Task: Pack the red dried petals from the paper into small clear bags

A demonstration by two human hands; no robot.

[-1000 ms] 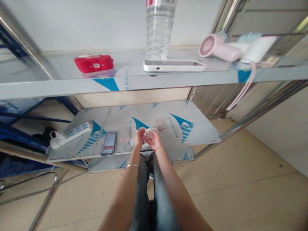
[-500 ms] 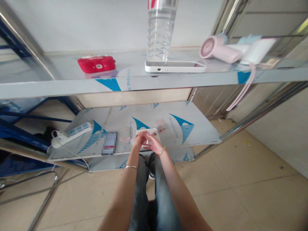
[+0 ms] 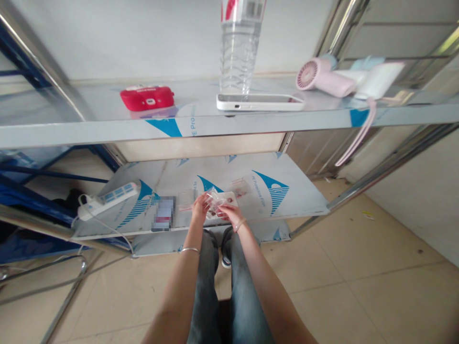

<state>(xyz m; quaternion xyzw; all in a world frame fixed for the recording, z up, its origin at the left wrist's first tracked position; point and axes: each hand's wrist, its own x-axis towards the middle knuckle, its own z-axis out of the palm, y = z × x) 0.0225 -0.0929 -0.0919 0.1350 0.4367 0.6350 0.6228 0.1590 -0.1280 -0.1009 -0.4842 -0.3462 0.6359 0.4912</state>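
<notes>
My left hand (image 3: 200, 206) pinches the edge of a small clear plastic bag (image 3: 214, 195) above the lower shelf. Just right of it, my right hand (image 3: 232, 213) has its fingers closed by the bag's lower side; what they grip is too small to make out. Under both hands lies a white tray or card (image 3: 232, 196) bearing small dark red pieces, partly covered by the hands and the bag. A flat clear bag (image 3: 185, 199) rests to the left. Behind on the right is another clear bag (image 3: 241, 187) with reddish contents.
On the lower shelf (image 3: 301, 200) are a power strip (image 3: 113, 196) with a cable and a blurred-out phone-like object (image 3: 163, 213). The upper shelf (image 3: 265, 120) holds a red case (image 3: 147, 99), phone (image 3: 260, 102), water bottle (image 3: 238, 57) and pink handheld fan (image 3: 324, 79).
My hands, close together before, have moved apart. The clear bag now shows plainly between them, and more of the red pieces beneath is visible.
</notes>
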